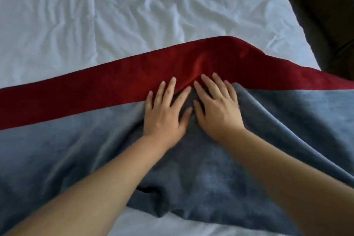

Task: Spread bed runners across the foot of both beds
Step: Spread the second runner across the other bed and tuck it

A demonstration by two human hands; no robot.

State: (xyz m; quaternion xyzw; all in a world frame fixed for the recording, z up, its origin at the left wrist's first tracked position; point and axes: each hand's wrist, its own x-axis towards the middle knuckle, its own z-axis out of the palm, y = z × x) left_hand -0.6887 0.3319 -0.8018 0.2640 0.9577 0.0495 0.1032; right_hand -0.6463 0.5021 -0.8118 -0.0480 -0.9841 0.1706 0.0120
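White bed bears rumpled grey-and-red runner.

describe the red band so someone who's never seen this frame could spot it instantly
Start at the white sheet that fills the upper part of the view. A bed runner lies across it nearer the camera, mostly grey-blue, with the left hand and right hand pressed flat on it. The red band is the runner's far edge, the only red thing, humped just beyond the fingertips.

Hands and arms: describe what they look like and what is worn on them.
Both arms are bare to the frame edge, no sleeves showing. The left hand and right hand wear no gloves, and no rings, watch or bracelets are visible. Fingernails look short and unpainted, though the picture is slightly blurred.
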